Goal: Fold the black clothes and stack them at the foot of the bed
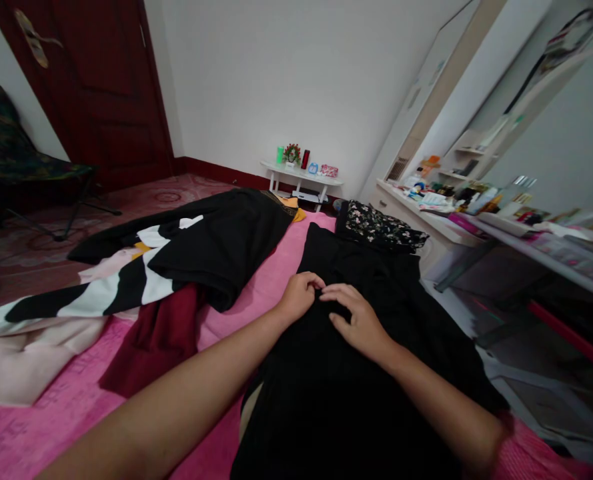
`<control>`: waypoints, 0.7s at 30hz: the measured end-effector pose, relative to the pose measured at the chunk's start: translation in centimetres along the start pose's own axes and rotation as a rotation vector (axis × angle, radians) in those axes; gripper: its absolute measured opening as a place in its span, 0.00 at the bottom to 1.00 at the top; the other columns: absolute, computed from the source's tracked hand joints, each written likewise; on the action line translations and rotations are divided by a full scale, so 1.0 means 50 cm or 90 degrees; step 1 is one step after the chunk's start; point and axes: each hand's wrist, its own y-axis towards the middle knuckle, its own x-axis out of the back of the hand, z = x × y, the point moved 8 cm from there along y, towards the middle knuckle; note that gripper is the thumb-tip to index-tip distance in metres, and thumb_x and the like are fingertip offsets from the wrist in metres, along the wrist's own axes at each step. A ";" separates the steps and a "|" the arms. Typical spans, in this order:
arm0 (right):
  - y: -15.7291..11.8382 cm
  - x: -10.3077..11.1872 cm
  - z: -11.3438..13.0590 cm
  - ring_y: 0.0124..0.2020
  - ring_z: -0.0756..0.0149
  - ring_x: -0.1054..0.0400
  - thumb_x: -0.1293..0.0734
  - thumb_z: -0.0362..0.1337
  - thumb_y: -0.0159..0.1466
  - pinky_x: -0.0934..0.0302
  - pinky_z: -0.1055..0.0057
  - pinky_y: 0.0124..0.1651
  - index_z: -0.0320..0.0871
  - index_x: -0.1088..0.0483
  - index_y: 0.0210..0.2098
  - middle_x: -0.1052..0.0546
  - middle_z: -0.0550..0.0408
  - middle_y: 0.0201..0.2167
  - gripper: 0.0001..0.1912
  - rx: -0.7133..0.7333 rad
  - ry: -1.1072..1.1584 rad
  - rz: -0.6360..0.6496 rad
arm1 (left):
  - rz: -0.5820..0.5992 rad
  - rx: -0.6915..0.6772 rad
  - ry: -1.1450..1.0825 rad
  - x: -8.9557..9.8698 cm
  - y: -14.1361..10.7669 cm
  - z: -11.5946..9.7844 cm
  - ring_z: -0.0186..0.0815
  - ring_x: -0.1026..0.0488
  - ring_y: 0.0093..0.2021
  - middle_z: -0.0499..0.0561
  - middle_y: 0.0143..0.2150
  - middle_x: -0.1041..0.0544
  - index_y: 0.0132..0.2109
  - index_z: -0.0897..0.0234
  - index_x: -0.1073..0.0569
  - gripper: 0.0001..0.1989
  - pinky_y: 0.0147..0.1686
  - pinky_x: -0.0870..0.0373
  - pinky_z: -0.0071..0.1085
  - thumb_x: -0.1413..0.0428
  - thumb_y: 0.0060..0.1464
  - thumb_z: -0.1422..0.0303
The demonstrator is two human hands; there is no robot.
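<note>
A black garment lies spread over the bed in front of me, its lower part merging into dark cloth near my body. My left hand is over its left side, fingers curled together in a pinch at the cloth. Close beside it, my right hand has its fingers extended and slightly bent, the thumb apart, with the fingertips near those of my left hand. A folded black floral cloth rests just beyond the garment.
On the left of the pink bed cover lie a black top, a striped garment, a dark red one and a pale one. A cluttered dressing table stands right; a small white table stands by the wall.
</note>
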 end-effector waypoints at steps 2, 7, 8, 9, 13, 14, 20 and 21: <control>-0.038 -0.021 0.098 0.53 0.63 0.38 0.35 0.31 0.57 0.46 0.63 0.57 0.48 0.32 0.49 0.30 0.53 0.51 0.20 0.087 0.060 0.129 | -0.006 0.015 -0.018 0.001 0.000 0.008 0.31 0.27 0.36 0.50 0.33 0.23 0.35 0.68 0.24 0.19 0.40 0.30 0.27 0.56 0.46 0.87; -0.112 -0.065 0.224 0.48 0.64 0.37 0.29 0.34 0.53 0.47 0.64 0.54 0.47 0.32 0.49 0.30 0.55 0.49 0.24 0.161 0.045 0.308 | 0.014 0.053 -0.041 -0.008 -0.003 0.019 0.32 0.27 0.38 0.51 0.36 0.23 0.38 0.69 0.24 0.16 0.42 0.31 0.28 0.54 0.50 0.83; -0.122 -0.070 0.229 0.47 0.65 0.37 0.30 0.33 0.53 0.46 0.65 0.52 0.46 0.31 0.46 0.30 0.55 0.48 0.20 0.164 0.029 0.317 | 0.031 0.061 -0.043 -0.010 -0.005 0.019 0.32 0.27 0.39 0.52 0.37 0.23 0.39 0.69 0.25 0.15 0.43 0.31 0.28 0.54 0.51 0.83; -0.131 -0.073 0.231 0.45 0.66 0.37 0.32 0.31 0.53 0.46 0.66 0.51 0.45 0.30 0.42 0.29 0.56 0.46 0.15 0.165 0.014 0.323 | 0.056 0.068 -0.044 -0.011 -0.009 0.017 0.32 0.26 0.39 0.52 0.37 0.23 0.40 0.69 0.25 0.14 0.42 0.31 0.28 0.53 0.52 0.82; -0.159 -0.066 0.212 0.39 0.70 0.35 0.35 0.27 0.53 0.46 0.70 0.46 0.43 0.31 0.30 0.27 0.60 0.35 0.07 0.136 0.010 0.331 | 0.227 0.087 -0.045 -0.009 -0.053 -0.017 0.32 0.26 0.32 0.51 0.32 0.22 0.38 0.70 0.24 0.08 0.33 0.31 0.26 0.45 0.49 0.77; -0.161 -0.063 0.200 0.37 0.71 0.35 0.35 0.26 0.54 0.45 0.71 0.45 0.44 0.31 0.30 0.27 0.61 0.33 0.07 0.119 0.022 0.342 | 0.285 0.090 -0.034 -0.008 -0.073 -0.034 0.32 0.27 0.30 0.50 0.31 0.23 0.38 0.70 0.23 0.08 0.30 0.32 0.25 0.43 0.49 0.75; -0.073 -0.008 0.009 0.29 0.72 0.34 0.38 0.26 0.56 0.42 0.75 0.33 0.44 0.28 0.33 0.28 0.58 0.31 0.10 -0.047 0.012 0.176 | 0.532 0.025 0.227 -0.010 -0.189 -0.158 0.37 0.26 0.37 0.51 0.38 0.24 0.55 0.59 0.30 0.21 0.36 0.31 0.30 0.43 0.53 0.68; -0.048 0.009 -0.034 0.29 0.72 0.34 0.38 0.26 0.55 0.41 0.75 0.33 0.43 0.28 0.35 0.29 0.57 0.33 0.11 -0.075 -0.014 0.109 | 0.527 -0.003 0.284 -0.011 -0.195 -0.174 0.40 0.26 0.41 0.52 0.41 0.25 0.57 0.56 0.31 0.23 0.41 0.31 0.33 0.44 0.53 0.69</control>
